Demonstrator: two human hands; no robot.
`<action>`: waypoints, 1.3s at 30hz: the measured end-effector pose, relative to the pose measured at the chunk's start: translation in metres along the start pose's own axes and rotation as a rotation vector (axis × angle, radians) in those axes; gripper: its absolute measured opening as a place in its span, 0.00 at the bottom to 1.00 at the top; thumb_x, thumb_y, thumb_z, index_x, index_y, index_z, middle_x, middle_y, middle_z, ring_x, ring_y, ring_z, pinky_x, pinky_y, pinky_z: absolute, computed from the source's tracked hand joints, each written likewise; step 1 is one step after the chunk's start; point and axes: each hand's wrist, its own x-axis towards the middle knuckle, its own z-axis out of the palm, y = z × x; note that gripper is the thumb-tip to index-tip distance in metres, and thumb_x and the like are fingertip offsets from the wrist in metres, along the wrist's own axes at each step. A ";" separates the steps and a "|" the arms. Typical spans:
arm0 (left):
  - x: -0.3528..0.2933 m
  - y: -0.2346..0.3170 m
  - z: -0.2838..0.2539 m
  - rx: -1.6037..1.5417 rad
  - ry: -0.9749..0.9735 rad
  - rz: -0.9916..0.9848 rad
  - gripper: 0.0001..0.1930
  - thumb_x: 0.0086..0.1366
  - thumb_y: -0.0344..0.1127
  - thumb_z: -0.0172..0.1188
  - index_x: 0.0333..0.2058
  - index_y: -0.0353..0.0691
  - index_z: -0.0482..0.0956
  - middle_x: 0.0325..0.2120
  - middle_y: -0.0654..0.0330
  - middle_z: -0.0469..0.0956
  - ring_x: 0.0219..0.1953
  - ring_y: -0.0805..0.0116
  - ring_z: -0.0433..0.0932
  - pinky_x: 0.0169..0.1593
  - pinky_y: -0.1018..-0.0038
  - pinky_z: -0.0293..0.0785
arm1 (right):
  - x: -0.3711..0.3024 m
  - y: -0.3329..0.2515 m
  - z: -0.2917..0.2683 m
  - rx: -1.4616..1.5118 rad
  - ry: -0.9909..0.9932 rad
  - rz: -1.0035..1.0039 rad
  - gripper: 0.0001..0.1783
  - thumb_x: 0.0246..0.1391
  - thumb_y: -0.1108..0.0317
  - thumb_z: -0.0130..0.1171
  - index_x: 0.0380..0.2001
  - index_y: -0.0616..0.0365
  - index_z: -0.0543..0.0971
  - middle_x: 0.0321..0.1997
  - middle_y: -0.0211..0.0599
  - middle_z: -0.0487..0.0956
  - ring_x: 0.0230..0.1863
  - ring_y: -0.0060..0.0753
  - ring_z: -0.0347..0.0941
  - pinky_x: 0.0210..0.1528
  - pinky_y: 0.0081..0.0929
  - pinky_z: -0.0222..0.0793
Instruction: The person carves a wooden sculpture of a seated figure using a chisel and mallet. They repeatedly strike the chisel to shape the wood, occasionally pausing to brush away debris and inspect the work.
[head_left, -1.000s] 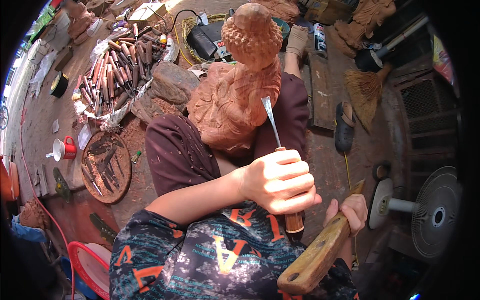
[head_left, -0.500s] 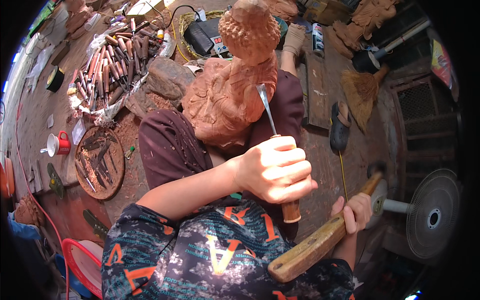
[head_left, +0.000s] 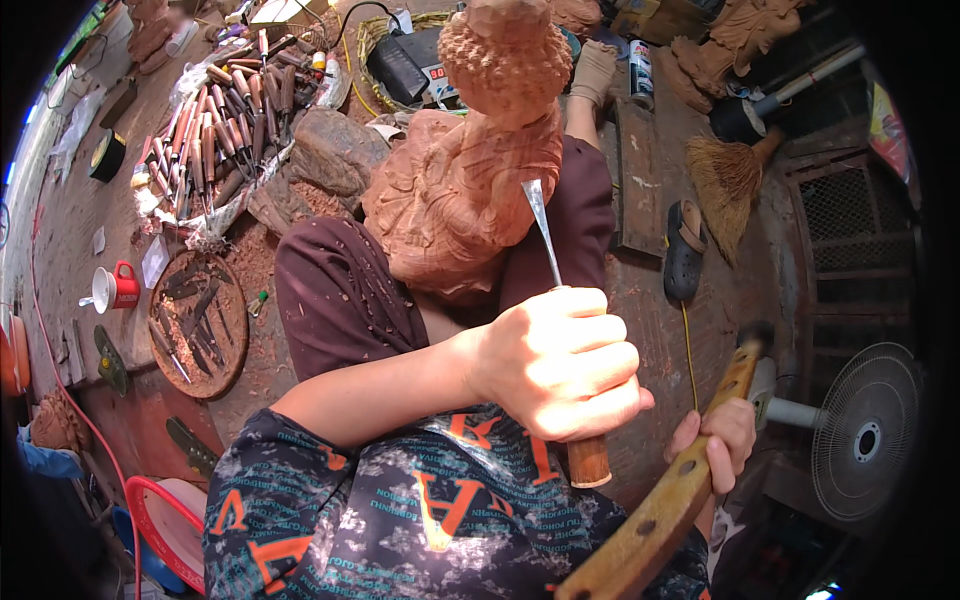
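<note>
Seated on workshop floor (head_left: 80,215), legs in maroon trousers (head_left: 335,290) stretched forward. Carved reddish wooden statue (head_left: 470,190) resting tilted across lap between thighs, curly-textured head (head_left: 505,55) pointing away. Fan (head_left: 865,435) standing at right edge, near right hand. Broom (head_left: 730,180) lying beyond right leg, black sandal (head_left: 685,250) just beside it. Round tray (head_left: 200,320) of carving tools on floor at left, red-and-white mug (head_left: 115,288) near it. Spread of many wooden-handled chisels (head_left: 225,115) farther off, upper left. Left hand (head_left: 560,365) wrapped tight in full fist around chisel (head_left: 555,290) handle, wooden butt showing below fist, metal blade running up with tip touching statue's flank. Right hand (head_left: 715,440) closed around wooden mallet (head_left: 690,470), fingers curled over handle, held low and apart from chisel butt, mallet head blurred near fan base.
</note>
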 end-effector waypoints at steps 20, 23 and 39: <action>-0.001 -0.006 0.000 0.022 0.000 0.000 0.15 0.48 0.37 0.67 0.15 0.46 0.66 0.14 0.69 0.60 0.16 0.71 0.63 0.22 0.74 0.56 | 0.000 0.005 0.004 -0.139 -0.006 -0.011 0.25 0.40 0.86 0.58 0.41 0.55 0.64 0.23 0.34 0.67 0.17 0.34 0.63 0.19 0.31 0.59; 0.002 -0.005 -0.003 0.018 0.000 -0.016 0.15 0.47 0.37 0.67 0.15 0.46 0.66 0.13 0.69 0.59 0.16 0.71 0.62 0.22 0.74 0.55 | -0.001 0.008 0.002 0.038 0.134 -0.099 0.24 0.40 0.86 0.58 0.40 0.55 0.65 0.21 0.34 0.67 0.17 0.36 0.64 0.19 0.32 0.60; 0.010 -0.008 -0.019 -0.007 -0.026 -0.056 0.10 0.47 0.36 0.68 0.19 0.43 0.74 0.14 0.67 0.65 0.16 0.70 0.64 0.20 0.74 0.57 | -0.001 0.001 0.011 -0.002 0.162 0.010 0.24 0.38 0.87 0.59 0.38 0.56 0.65 0.20 0.34 0.68 0.17 0.35 0.65 0.18 0.31 0.62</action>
